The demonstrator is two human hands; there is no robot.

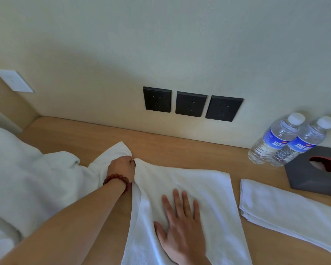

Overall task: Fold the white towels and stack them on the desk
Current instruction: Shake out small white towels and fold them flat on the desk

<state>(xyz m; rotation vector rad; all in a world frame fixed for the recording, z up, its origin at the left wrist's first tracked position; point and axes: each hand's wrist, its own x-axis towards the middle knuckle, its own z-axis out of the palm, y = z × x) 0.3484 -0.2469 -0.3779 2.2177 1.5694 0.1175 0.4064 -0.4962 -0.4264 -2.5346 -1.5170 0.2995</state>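
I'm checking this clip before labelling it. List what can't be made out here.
- Head view: near end of the towel, cut off by the bottom edge.
- Left hand fingertips, hidden in the gripped fold.
- Folded towel, far end cut off by the right edge.
- Bottle label text, too blurred to read.
- Tissue box, partly out of frame.

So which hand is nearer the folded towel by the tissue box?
Right. The right hand lies flat on the spread towel, just left of the folded towel. The left hand grips the spread towel's far corner, farther left.
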